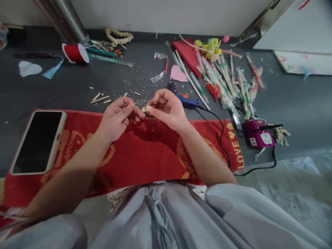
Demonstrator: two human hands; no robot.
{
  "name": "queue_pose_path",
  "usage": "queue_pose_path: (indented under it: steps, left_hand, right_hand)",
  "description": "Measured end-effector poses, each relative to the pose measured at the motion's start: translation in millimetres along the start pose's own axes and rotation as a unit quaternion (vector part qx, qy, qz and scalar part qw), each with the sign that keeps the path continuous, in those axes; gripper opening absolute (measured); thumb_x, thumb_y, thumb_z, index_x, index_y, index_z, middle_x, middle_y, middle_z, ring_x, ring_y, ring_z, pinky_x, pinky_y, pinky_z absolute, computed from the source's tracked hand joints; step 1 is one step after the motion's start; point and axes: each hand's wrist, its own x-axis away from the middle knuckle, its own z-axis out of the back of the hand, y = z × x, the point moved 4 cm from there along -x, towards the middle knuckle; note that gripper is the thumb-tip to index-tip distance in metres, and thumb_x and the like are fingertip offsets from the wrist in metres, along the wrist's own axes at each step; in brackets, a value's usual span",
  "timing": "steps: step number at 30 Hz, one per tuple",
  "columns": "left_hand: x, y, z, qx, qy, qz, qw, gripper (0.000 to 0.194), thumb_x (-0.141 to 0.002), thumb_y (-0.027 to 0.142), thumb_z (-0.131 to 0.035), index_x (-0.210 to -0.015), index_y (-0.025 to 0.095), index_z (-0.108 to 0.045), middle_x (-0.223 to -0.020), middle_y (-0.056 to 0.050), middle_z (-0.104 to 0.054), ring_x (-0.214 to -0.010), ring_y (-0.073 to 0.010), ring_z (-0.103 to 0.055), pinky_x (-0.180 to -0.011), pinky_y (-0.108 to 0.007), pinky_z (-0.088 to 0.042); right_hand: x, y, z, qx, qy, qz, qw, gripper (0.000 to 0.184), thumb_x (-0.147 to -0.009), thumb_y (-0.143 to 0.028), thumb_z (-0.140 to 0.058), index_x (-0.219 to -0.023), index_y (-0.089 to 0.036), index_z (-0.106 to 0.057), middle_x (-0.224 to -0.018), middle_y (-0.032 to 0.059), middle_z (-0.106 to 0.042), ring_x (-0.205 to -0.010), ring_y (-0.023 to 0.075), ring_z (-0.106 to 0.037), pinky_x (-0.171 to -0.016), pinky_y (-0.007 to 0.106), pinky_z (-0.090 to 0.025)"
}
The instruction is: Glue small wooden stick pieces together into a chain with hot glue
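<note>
My right hand (168,110) pinches a small pale piece (147,109), seemingly of wooden bits, between thumb and fingertips. Just left of it, my left hand (119,119) is closed, the thumb pressed against the curled fingers; anything between them is hidden. Both hands are over the far edge of a red towel (145,162). Beyond them, short cut sticks (100,99) and pale crumbs lie on the dark table (114,77). A blue glue gun (190,102) lies right behind my right hand, its black cable running over the towel.
A phone (37,141) lies on the towel's left end. Wrapped chopsticks (220,81) are heaped at the back right, near a purple box (259,134) with a cable. A red thread spool (75,53), a tasselled item (53,67) and a beaded-looking loop (119,37) lie back left.
</note>
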Motion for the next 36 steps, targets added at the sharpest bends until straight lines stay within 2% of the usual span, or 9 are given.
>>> queue_pose_path:
  steps: [3, 6, 12, 16, 22, 26, 29, 33, 36]
  left_hand:
    - [-1, -2, 0.6, -0.076, -0.007, -0.004, 0.997, 0.029, -0.079, 0.046, -0.075, -0.08, 0.022, -0.059, -0.052, 0.003, -0.058, -0.047, -0.0113, -0.053, -0.048, -0.025, -0.041]
    - [-3, -1, 7.6, -0.2, 0.034, -0.061, 0.977, 0.024, -0.079, 0.043, -0.074, -0.078, 0.022, -0.062, -0.052, 0.003, -0.057, -0.047, -0.0108, -0.052, -0.049, -0.026, -0.043]
    - [-1, 11, 22.9, -0.422, 0.162, -0.177, 0.874, 0.011, -0.079, 0.032, -0.071, -0.073, 0.024, -0.067, -0.064, 0.003, -0.069, -0.059, -0.0135, -0.062, -0.055, -0.029, -0.045]
    - [2, 20, 24.7, -0.485, 0.205, -0.177, 0.832, 0.016, -0.074, 0.029, -0.077, -0.065, 0.023, -0.066, -0.06, 0.003, -0.065, -0.056, -0.0122, -0.055, -0.054, -0.031, -0.04]
    - [-1, 19, 31.8, -0.513, 0.25, -0.163, 0.805, 0.019, -0.069, 0.031, -0.079, -0.06, 0.022, -0.066, -0.055, 0.003, -0.06, -0.053, -0.0127, -0.05, -0.053, -0.03, -0.034]
    - [-4, 14, 37.0, -0.54, 0.221, -0.188, 0.79, 0.008, -0.077, 0.027, -0.07, -0.07, 0.023, -0.072, -0.064, 0.001, -0.069, -0.058, -0.0143, -0.054, -0.058, -0.03, -0.037]
    - [-4, 11, 39.5, -0.537, 0.206, -0.203, 0.793, 0.009, -0.081, 0.025, -0.064, -0.076, 0.026, -0.072, -0.071, 0.001, -0.072, -0.063, -0.0162, -0.059, -0.062, -0.031, -0.041]
    - [-3, 11, 37.9, -0.539, 0.202, -0.201, 0.793, 0.006, -0.078, 0.028, -0.071, -0.072, 0.028, -0.069, -0.068, 0.002, -0.068, -0.062, -0.0169, -0.057, -0.062, -0.032, -0.039]
    - [-1, 13, 33.0, -0.546, 0.203, -0.193, 0.789, 0.018, -0.074, 0.032, -0.075, -0.063, 0.025, -0.063, -0.059, 0.002, -0.06, -0.056, -0.0158, -0.051, -0.058, -0.032, -0.034]
  right_hand:
    - [-1, 0, 1, 0.004, -0.002, 0.006, 1.0, 0.05, -0.074, -0.06, -0.074, -0.09, -0.025, -0.043, -0.088, -0.0029, -0.063, -0.078, 0.0085, -0.061, -0.079, 0.028, -0.056]
    - [-1, -1, 5, 0.009, 0.002, 0.015, 1.0, 0.05, -0.075, -0.06, -0.073, -0.092, -0.026, -0.041, -0.089, -0.0024, -0.062, -0.08, 0.0095, -0.062, -0.08, 0.029, -0.056]
    - [-4, -2, 16, 0.019, 0.017, 0.038, 0.999, 0.046, -0.078, -0.057, -0.07, -0.093, -0.027, -0.039, -0.09, -0.0023, -0.06, -0.079, 0.0097, -0.061, -0.078, 0.029, -0.055]
    - [-5, -2, 19, 0.031, 0.019, 0.037, 0.999, 0.046, -0.078, -0.057, -0.07, -0.093, -0.027, -0.039, -0.091, -0.0016, -0.061, -0.078, 0.0102, -0.06, -0.078, 0.03, -0.055]
    - [-5, -2, 19, 0.021, 0.025, 0.054, 0.998, 0.046, -0.077, -0.057, -0.071, -0.092, -0.026, -0.04, -0.09, -0.002, -0.063, -0.074, 0.0089, -0.06, -0.075, 0.029, -0.056]
    - [-5, 0, 19, 0.02, 0.033, 0.046, 0.998, 0.049, -0.075, -0.059, -0.072, -0.091, -0.026, -0.04, -0.089, -0.0025, -0.064, -0.073, 0.0083, -0.061, -0.075, 0.028, -0.056]
    - [-6, 2, 18, 0.013, 0.029, 0.045, 0.998, 0.049, -0.075, -0.058, -0.073, -0.092, -0.026, -0.04, -0.088, -0.0028, -0.063, -0.073, 0.0079, -0.061, -0.075, 0.027, -0.056]
    - [-6, 3, 18, 0.013, 0.028, 0.044, 0.999, 0.048, -0.075, -0.058, -0.072, -0.092, -0.026, -0.04, -0.089, -0.0025, -0.063, -0.074, 0.0082, -0.06, -0.076, 0.029, -0.056]
    - [-6, 5, 17, 0.019, 0.029, 0.037, 0.999, 0.051, -0.074, -0.062, -0.071, -0.092, -0.026, -0.04, -0.089, -0.0025, -0.063, -0.075, 0.0082, -0.06, -0.076, 0.029, -0.056]
